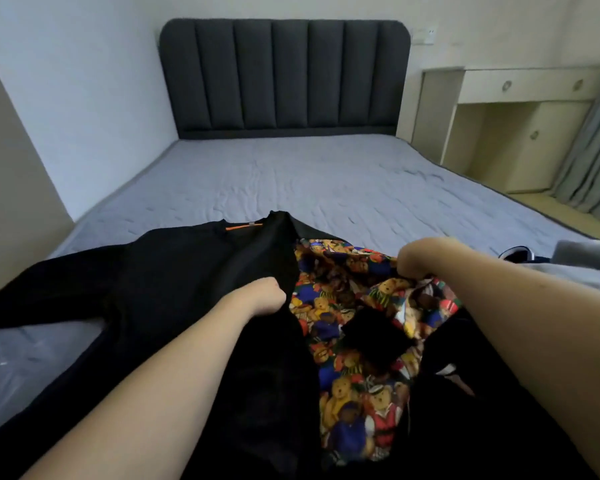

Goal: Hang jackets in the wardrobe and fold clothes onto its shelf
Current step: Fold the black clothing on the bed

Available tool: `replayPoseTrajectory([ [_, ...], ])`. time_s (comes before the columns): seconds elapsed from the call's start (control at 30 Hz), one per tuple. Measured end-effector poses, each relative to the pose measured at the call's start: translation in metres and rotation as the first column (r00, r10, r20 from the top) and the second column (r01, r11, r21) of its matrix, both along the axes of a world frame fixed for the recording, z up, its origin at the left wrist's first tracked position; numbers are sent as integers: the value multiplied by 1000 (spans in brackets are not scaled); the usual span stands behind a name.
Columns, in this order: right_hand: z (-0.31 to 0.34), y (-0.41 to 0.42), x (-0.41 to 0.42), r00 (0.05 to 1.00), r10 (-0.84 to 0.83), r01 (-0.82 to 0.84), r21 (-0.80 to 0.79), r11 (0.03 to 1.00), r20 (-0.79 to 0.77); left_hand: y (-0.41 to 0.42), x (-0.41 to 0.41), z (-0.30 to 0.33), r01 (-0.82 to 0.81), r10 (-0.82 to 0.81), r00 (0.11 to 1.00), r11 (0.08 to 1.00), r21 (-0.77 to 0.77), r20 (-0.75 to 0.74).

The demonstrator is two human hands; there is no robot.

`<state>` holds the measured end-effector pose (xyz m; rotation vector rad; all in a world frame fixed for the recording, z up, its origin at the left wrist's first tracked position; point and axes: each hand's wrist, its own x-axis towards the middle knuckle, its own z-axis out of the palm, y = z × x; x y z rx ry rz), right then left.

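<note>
Black fabric fills the lower half of the head view: we see a black jacket [174,271] spread across the near end of the bed [291,181], its collar toward the headboard [284,77] and an orange neck label [244,225] showing at the neckline. 1 sleeve extends toward the left edge of the frame and lies flat on the grey sheet. The front of the jacket is opened, and this exposes a lining [347,341] printed with teddy bears in yellow, blue and red. A small black patch [374,337], possibly an inner pocket, sits on that lining.

We note 2 bare forearms entering from the bottom corners. The left hand [264,296] is at the edge of the left front panel; its grip is clenched on the black cloth, with the fingers tucked out of sight under the fold. The right hand [426,256] is at the upper right of the opened area; its grip is likewise clenched, grasping a gather of the printed lining and jacket edge, fingers curled downward.

Beyond the right arm we see pale grey cloth [582,265] on the bed and a dark item with a white rim [516,253], too hidden to identify. A cream desk unit [520,109] with round pulls stands right of the headboard, beside a grey curtain [596,150].
</note>
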<state>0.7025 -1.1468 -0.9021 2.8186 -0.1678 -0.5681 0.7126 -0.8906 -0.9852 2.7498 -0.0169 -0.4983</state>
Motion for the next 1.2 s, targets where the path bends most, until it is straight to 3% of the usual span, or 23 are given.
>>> replayPoseTrajectory([
  [0.1, 14, -60, 20, 1000, -8, 9, -26, 1000, 30, -47, 32, 24, -63, 80, 994, 975, -212, 74],
  [0.27, 16, -144, 70, 968, -83, 80, 23, 997, 235, -138, 113, 22, 28, -25, 986, 999, -15, 163],
  [0.37, 15, -185, 107, 974, -106, 98, 50, 994, 200, -184, 166, 10, 30, -54, 973, 994, 106, 225],
  [0.47, 10, -231, 141, 967, -159, 132, 141, 981, 199, -223, 211, -1, 75, -80, 948, 997, 28, 309],
  [0.53, -2, -271, 161, 892, -303, 232, 234, 944, 337, -244, 235, -14, 81, -68, 954, 996, -31, 292],
  [0.6, -18, -297, 173, 740, -469, 300, 387, 872, 482, -264, 244, -41, 58, -63, 988, 997, 41, 141],
  [0.63, -25, -300, 179, 677, -494, 284, 426, 859, 546, -271, 242, -59, 58, -68, 995, 990, 127, 79],
  [0.7, -40, -287, 190, 682, -346, 162, 329, 930, 644, -279, 233, -89, 40, -71, 990, 969, 242, 120],
  [0.77, -55, -257, 192, 792, -228, 39, 325, 945, 567, -281, 225, -100, 12, -76, 958, 974, 228, 277],
  [0.83, -74, -224, 187, 943, -154, 55, 316, 947, 296, -277, 212, -93, 48, -99, 942, 985, 164, 321],
  [0.87, -81, -213, 179, 983, -110, 73, 234, 969, 149, -272, 202, -89, 92, -130, 947, 986, 139, 295],
  [0.93, -86, -205, 164, 999, -47, 47, 25, 999, -6, -249, 166, -84, 189, -213, 952, 974, 124, 220],
  [1.0, -78, -190, 143, 999, -32, 31, -41, 999, -32, -209, 116, -85, 260, -285, 945, 953, 157, 160],
  [1.07, -63, -156, 119, 1000, 6, -6, -25, 1000, 0, -157, 64, -82, 271, -309, 939, 935, 230, 149],
  [1.2, -41, -49, 44, 977, 179, -153, 206, 967, -114, -64, -23, -58, 204, -225, 973, 939, 276, 46],
])
